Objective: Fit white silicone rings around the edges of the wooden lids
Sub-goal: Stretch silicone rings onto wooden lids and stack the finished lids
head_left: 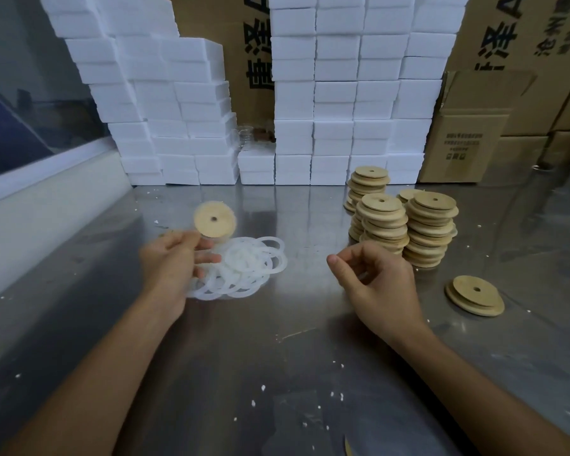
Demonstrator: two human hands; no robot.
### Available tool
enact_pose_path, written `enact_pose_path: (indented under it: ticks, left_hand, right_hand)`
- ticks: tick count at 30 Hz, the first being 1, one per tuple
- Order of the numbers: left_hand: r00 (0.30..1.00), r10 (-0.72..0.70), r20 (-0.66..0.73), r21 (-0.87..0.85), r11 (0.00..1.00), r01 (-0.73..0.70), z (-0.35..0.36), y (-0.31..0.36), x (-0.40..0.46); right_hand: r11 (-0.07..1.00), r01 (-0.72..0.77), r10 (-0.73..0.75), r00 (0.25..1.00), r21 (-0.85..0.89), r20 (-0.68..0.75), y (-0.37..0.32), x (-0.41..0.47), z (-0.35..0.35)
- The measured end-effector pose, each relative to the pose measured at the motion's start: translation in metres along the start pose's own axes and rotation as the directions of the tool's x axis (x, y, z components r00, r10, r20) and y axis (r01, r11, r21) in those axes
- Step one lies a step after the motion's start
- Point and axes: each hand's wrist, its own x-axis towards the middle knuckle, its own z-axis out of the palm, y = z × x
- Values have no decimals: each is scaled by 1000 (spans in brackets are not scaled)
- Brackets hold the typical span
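My left hand [170, 264] pinches a round wooden lid [214, 219] by its lower edge and holds it up above the table; a white ring seems to run round its rim, though motion blur hides detail. Just right of that hand lies a pile of white silicone rings [247, 268]. My right hand [375, 281] hovers at mid-table with fingers loosely curled and holds nothing. Behind it stand stacks of wooden lids [428, 225], and two lids [474, 294] lie stacked flat at the right.
The work surface is a steel table [293, 340] dotted with white foam crumbs. White foam blocks [336, 103] are piled along the back, with cardboard boxes [468, 143] behind and to the right. A window sill [46, 199] runs along the left.
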Motion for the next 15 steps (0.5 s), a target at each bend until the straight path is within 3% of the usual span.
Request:
enact_pose_path:
  ticks: [4,8,15]
  left_hand:
    - [984,-164,-63,-169,974,152,-10,1,24]
    - [958,-285,-25,-266,926,269,-13,2,41]
    - [925,-381,3,-328,873,361,-19,6,49]
  right_hand:
    - [1000,18,-18,1000,5,16,-2,-2,2]
    - [1000,24,-24,1000,-2,-6,1,1,0]
    - [1000,11,-11,1000,-2,-6,2,2,1]
